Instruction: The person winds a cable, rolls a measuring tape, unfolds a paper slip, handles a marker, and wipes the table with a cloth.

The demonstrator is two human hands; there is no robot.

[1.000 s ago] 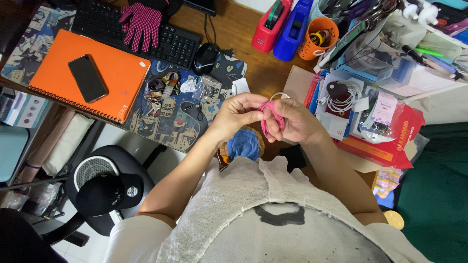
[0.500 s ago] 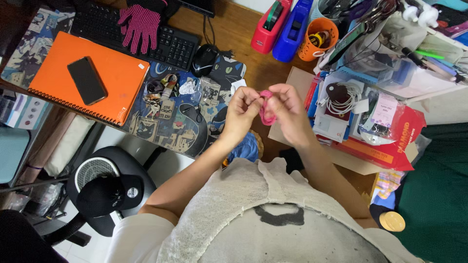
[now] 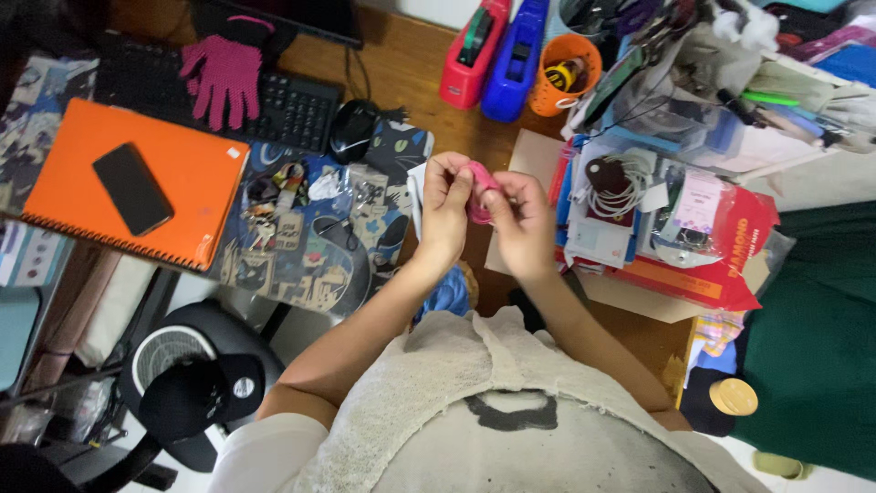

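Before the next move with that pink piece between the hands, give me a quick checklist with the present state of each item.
1. Left hand pinching the pink piece: ok.
2. Right hand also on it: ok.
3. Piece held clear above the desk: ok.
4. Piece fully visible: not ok, fingers cover most of it.
5. How firm each grip is: cannot tell.
6. Blue round piece below the wrists, untouched: ok.

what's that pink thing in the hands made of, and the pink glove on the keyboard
The pink thing, pinched between left hand and right hand, looks like soft matte yarn or cloth; it bunches, but is too small to tell. The glove on the keyboard looks knitted, with a dotted grip texture.
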